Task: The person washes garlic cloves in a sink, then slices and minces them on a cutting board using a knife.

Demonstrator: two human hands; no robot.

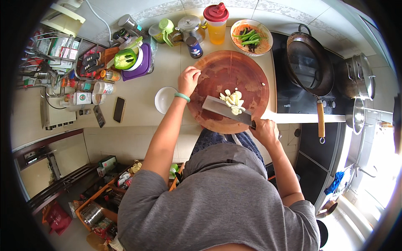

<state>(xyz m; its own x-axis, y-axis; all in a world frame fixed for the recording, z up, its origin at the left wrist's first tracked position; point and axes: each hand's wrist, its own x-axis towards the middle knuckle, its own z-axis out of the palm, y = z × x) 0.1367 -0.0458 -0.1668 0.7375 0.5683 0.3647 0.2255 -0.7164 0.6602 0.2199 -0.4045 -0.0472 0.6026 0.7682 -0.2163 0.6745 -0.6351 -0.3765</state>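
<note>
My right hand (266, 131) grips the dark handle of a Chinese cleaver (224, 109). The broad blade lies low over the near part of a round wooden chopping board (216, 69), beside a small pile of sliced garlic (233, 99). Some slices touch or overlap the blade's far edge. My left hand (189, 80), a pale green bangle at its wrist, hovers by the board's left rim with curled fingers; nothing shows in it. A white bowl (165, 100) sits left of that wrist, partly behind the forearm.
Behind the board stand a dark-lidded jar (194, 47), a red-lidded jug (216, 26) and a bowl of shredded vegetables (251, 51). A wok (311, 64) rests on the black cooktop (284, 94) at right. Left are a cut green pepper (125, 59), a phone (119, 109) and spice jars (83, 98).
</note>
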